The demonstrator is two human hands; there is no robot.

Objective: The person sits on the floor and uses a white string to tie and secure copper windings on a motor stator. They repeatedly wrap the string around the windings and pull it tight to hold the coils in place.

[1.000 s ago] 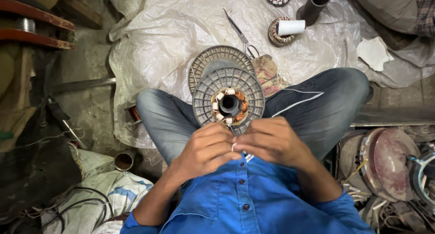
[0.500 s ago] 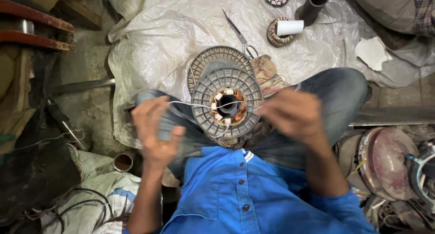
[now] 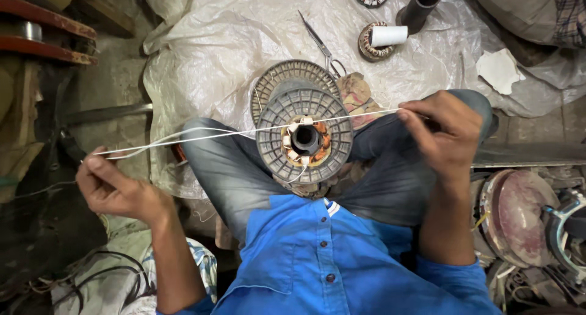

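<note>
Two hands pull a white thread (image 3: 244,132) taut across the grey motor stator (image 3: 304,138) resting in the person's lap. The left hand (image 3: 116,190) pinches one end far out to the side, while the right hand (image 3: 444,132) pinches the other end just beside the raised knee.

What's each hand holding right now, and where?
Both hold the white string, stretched across the stator: left hand at one end, right hand at the other.
</note>
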